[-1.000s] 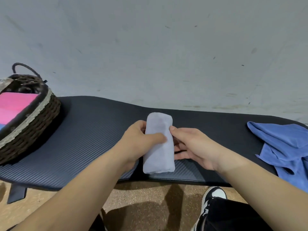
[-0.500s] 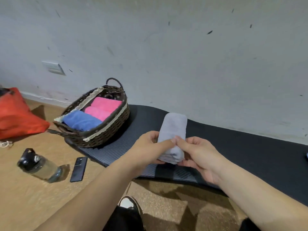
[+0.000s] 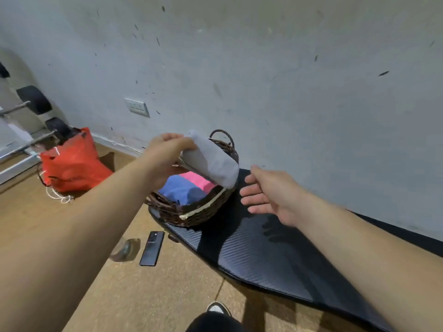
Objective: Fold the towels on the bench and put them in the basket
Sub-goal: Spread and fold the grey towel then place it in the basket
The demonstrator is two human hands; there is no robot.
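Note:
My left hand [image 3: 165, 152] grips a folded pale grey towel [image 3: 211, 161] and holds it tilted in the air over the dark wicker basket [image 3: 203, 212]. The basket stands at the left end of the black bench [image 3: 275, 255] and holds a folded blue towel [image 3: 182, 190] and a folded pink towel [image 3: 201, 180]. My right hand [image 3: 266, 195] hovers just right of the basket with its fingers spread and nothing in it, apart from the grey towel.
On the wooden floor left of the bench lie a black phone [image 3: 152, 248] and a clear bottle [image 3: 121, 250], partly hidden by my left arm. A red bag [image 3: 72, 161] leans near the wall. My shoe [image 3: 218, 307] shows below the bench edge.
My left hand has carried the grey towel off the bench up over the basket. My right hand let go of the towel and opened. The view swung left.

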